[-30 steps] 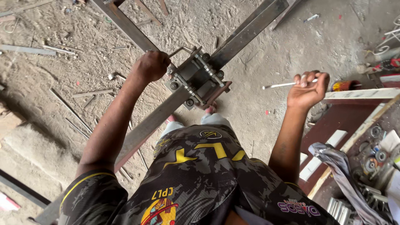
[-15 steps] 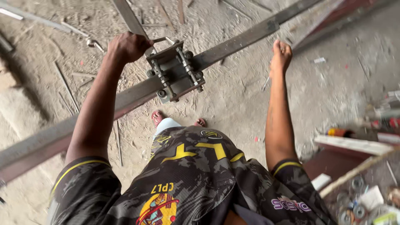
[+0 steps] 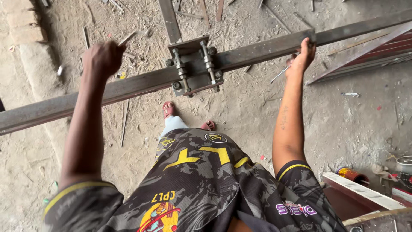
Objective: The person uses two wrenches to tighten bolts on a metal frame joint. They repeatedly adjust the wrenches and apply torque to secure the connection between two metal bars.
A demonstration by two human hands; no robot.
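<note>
A dusty concrete floor is spreading out below, littered with thin rods, offcuts and metal scraps. A long dark steel bar is running across the view at about waist height, slanting from the lower left up to the upper right. Near its middle a bolted clamp bracket is gripping it, made of plates joined by two threaded bolts with nuts at their ends, and a second flat steel strip is leading away from the bracket toward the top of the view.

The person is standing behind the bar and leaning over it, with red sandals showing on the floor beneath. The right hand is gripping the bar to the right of the bracket, fingers curling over its top edge and thumb against the near face. The left hand is closed into a fist above the bar, well to the left of the bracket, and is holding a thin light-coloured stick that is poking out to the upper right; whether the fist is touching the bar cannot be told.

At the right, a reddish metal panel is lying on the floor, and a white-edged board with a small can beside it is sitting at the lower right corner.
</note>
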